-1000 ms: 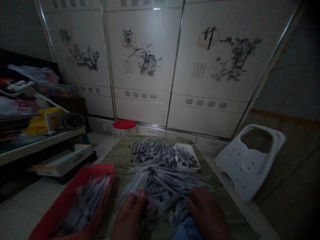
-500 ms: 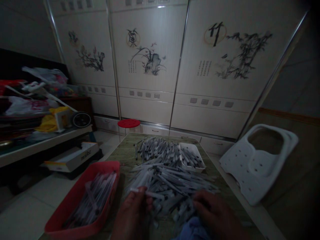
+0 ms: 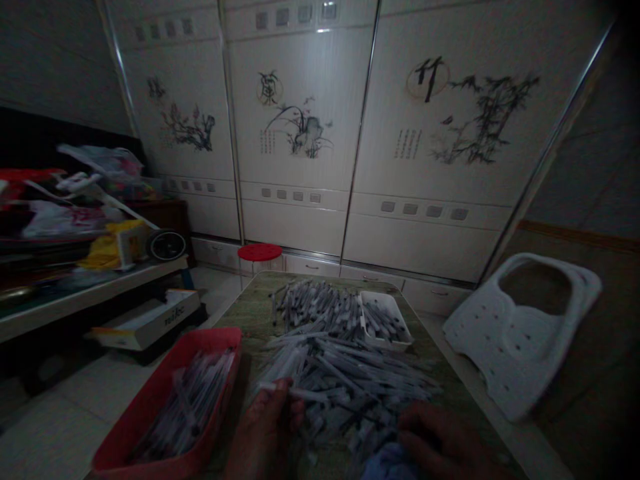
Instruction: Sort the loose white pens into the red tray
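Note:
My left hand pinches a slim whitish pen between thumb and fingers, held nearly level above the near side of a pile. My right hand is over the near right of the pile, fingers curled together and a little blurred; whatever may be in them cannot be made out. A thin dark rod lies between the two hands. The pile of pale, translucent pens spreads across the table, with a second heap of dark-tipped pens behind it. Bluish cloth shows below my right hand.
A red plastic basket holding long clear pens stands at the left. At the table's back right is a white tray with more pens. Beyond are a red stool, a white plastic seat and a cluttered bench.
My right hand has moved slightly right and down, away from the middle of the pile. My left hand keeps its hold on the pen. The camera view has tilted slightly up.

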{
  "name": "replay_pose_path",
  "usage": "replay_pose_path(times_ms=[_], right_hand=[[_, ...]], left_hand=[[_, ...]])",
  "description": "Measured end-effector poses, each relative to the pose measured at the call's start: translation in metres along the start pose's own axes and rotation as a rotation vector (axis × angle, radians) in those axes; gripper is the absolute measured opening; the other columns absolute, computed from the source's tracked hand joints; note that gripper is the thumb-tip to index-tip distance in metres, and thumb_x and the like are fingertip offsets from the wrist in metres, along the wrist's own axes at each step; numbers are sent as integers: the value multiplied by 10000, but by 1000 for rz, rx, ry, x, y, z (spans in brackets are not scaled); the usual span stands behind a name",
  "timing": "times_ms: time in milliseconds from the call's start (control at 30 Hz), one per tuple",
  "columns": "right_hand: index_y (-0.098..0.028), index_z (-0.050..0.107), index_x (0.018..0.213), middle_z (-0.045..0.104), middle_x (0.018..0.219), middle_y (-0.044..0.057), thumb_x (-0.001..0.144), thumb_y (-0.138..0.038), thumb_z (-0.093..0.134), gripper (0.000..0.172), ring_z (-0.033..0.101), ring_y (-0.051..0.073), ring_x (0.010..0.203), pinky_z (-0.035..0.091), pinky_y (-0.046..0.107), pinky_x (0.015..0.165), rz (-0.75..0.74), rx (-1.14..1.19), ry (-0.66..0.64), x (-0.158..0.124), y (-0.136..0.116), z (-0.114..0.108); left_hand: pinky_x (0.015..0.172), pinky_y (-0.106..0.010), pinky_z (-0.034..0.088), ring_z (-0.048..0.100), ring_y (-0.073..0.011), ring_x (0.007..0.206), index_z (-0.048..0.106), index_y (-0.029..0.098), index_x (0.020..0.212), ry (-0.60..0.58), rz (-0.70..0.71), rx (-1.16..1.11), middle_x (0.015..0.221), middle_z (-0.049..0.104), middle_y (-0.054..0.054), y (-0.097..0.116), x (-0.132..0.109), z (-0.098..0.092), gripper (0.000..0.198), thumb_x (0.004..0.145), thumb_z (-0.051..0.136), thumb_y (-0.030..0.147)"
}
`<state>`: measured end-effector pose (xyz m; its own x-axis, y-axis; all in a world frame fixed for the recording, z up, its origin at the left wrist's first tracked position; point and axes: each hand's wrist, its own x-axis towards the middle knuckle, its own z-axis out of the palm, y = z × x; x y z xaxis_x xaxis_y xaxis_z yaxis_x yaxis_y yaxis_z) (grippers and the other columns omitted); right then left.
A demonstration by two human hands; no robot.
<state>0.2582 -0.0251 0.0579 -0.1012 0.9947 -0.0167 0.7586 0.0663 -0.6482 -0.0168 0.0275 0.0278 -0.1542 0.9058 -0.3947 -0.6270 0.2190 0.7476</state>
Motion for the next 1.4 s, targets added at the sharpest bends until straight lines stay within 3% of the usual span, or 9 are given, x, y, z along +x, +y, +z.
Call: replay_pose_path(times_ms=[233,433,567,733,867,967,1067,1167,1400], right_hand=[[-233,704,853,730,834,23,900,-313,555,175,672,219,798,490,294,716,-21,38,-1,1,5,-1],[-235,717,887,732,874,33,902,-310,548,185,678,226,831,501,304,750,-26,70,42,-1,1,2],[-236,700,860,702,813,16,895,-307,533,185,664,209,773,481,291,709,-102,72,91,3,-11,13],[-232,695,1033,760,896,30,912,-327,504,245,713,207,811,502,283,712,-91,150,88,6,-27,30],[-225,663,1165,805,1076,69,912,-321,508,312,760,218,986,539,287,844,-81,231,42,5,-35,37],[-221,645,1200,788,1179,91,916,-333,511,334,740,231,1094,532,308,915,-48,283,79,5,-32,36],[-227,657,1152,797,1041,75,950,-373,472,311,749,246,968,528,331,820,7,213,156,7,-22,34],[-226,678,1053,757,936,52,952,-355,460,273,712,241,868,494,333,760,13,87,149,12,-14,35],[-241,697,994,720,1007,48,935,-237,447,257,672,241,955,454,346,835,66,-148,130,18,-18,49]], left_hand=[[548,-184,569,688,-113,574,669,125,914,-40,-70,-31,713,699,-21,-5,-7,7,108,853,758,124],[550,-188,559,711,-132,581,662,119,929,-145,-157,-69,715,728,-40,-11,-17,15,170,822,793,112],[595,-212,589,737,-146,609,666,132,949,-111,-252,-82,701,729,-23,-20,-21,18,168,833,781,93],[584,-198,581,738,-141,600,662,138,939,-122,-314,-63,683,726,-23,-33,-25,22,99,884,743,125],[589,-200,589,739,-136,604,656,140,953,-123,-329,-81,703,734,-32,-38,-28,24,53,929,700,157],[603,-216,607,748,-145,621,650,124,945,-115,-332,-93,722,744,-56,-35,-27,23,9,952,652,120],[615,-213,619,752,-141,640,656,108,948,-87,-268,-128,736,744,-63,-25,-25,21,50,965,614,88],[669,-237,642,761,-145,694,675,85,970,-77,-202,-148,798,751,-88,-13,-23,18,77,971,598,83],[644,-227,649,763,-144,697,685,87,949,-24,-142,-145,810,744,-89,3,-20,12,101,972,587,76]])
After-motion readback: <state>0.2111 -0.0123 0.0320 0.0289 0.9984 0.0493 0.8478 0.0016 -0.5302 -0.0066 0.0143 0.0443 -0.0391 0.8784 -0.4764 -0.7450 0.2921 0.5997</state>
